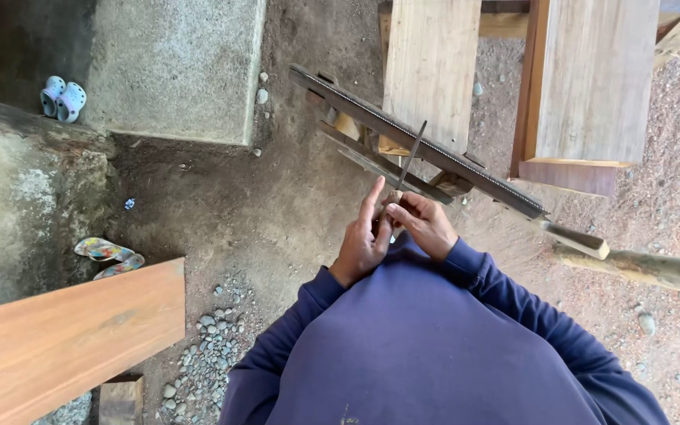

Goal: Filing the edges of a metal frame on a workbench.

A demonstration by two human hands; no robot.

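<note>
A long toothed saw blade (434, 151) is clamped in a rough wooden holder (371, 161) and runs diagonally from upper left to lower right in front of me. A thin dark file (412, 155) rests across the blade, its wooden handle end down at my hands. My left hand (364, 240) and my right hand (423, 223) meet close together around the file's handle, left forefinger stretched out along it. Both arms are in dark blue sleeves.
Thick wooden planks (592, 79) lie beyond the blade, another plank (64, 338) at lower left. A wooden pole (647, 267) sticks in from the right. Sandals (108, 256) and light clogs (63, 98) lie on the dirt near concrete slabs (175, 67). Pebbles (206, 346) are scattered below.
</note>
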